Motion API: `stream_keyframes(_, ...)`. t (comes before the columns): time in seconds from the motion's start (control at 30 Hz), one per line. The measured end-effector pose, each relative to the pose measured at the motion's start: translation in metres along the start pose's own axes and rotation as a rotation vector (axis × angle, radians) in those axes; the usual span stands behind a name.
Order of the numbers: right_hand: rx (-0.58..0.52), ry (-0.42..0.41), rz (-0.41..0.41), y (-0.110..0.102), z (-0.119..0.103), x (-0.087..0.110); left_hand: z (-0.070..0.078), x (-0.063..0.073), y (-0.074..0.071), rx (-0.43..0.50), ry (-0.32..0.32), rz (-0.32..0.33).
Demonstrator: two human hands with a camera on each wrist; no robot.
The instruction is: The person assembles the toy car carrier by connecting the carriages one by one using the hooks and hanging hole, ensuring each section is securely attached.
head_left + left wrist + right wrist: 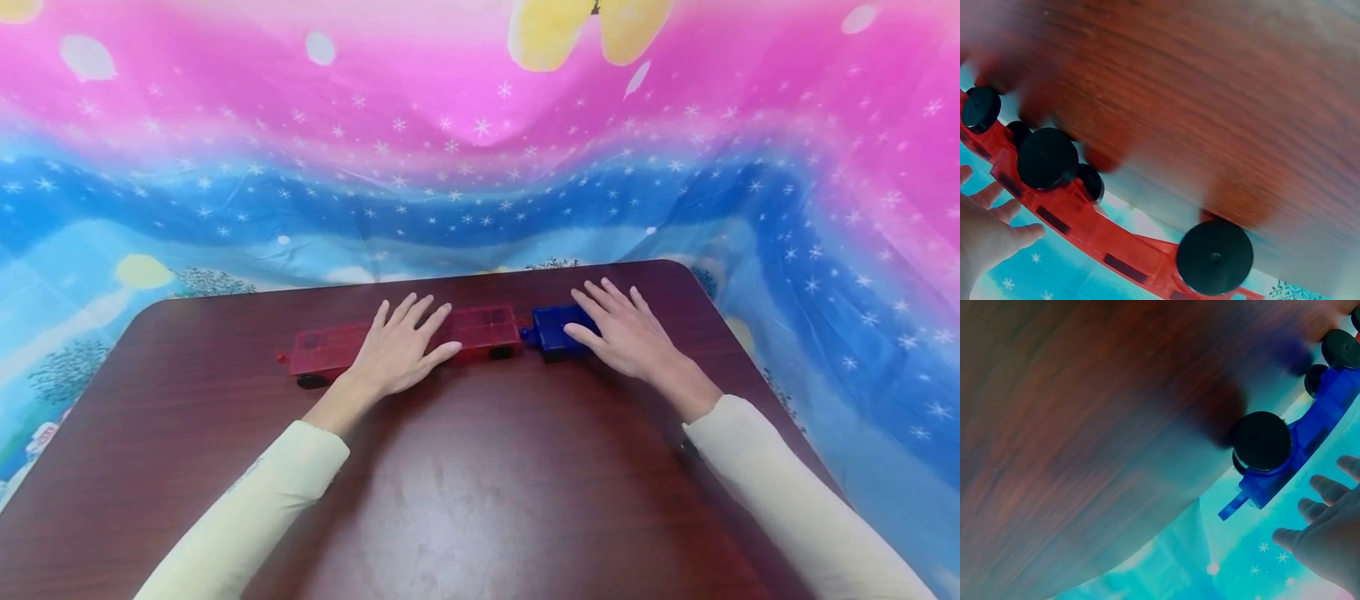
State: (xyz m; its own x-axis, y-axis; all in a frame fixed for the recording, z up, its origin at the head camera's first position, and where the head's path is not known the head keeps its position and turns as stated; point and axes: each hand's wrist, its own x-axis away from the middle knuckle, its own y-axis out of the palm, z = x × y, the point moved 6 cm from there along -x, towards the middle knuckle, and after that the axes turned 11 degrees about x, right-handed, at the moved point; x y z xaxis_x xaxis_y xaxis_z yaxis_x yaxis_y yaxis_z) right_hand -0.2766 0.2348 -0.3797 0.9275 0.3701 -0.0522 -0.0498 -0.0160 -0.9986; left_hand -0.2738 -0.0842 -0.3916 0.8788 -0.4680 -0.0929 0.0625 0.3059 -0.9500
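Red toy train cars (480, 327) with black wheels stand in a row on the table, with a blue car (553, 327) at their right end. My left hand (401, 346) spreads its fingers over the middle of the red row and hides part of it. Over the right part of the blue car is my right hand (626, 333), fingers also spread. In the left wrist view, the red body (1085, 228) runs beside the left hand (991, 240). The right wrist view shows the blue body (1319, 428) near the right hand (1332, 540). Contact is unclear.
The dark wooden table (465, 483) has rounded far corners and a glossy top. Behind and around it hangs a pink and blue cloth (450, 183) with snowflakes. A small red hook (282, 357) sticks out at the row's left end.
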Motion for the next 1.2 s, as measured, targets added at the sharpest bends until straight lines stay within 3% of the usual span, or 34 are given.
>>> stream_keyframes(0.73, 0.037, -0.001, -0.046, 0.018, 0.009, 0.003, 0.021, -0.018, 0.021, -0.048, 0.043, -0.054)
stream_keyframes(1.2, 0.051, 0.001, -0.051, 0.022, 0.009, -0.001, 0.030, -0.033, 0.026, -0.035, 0.055, -0.065)
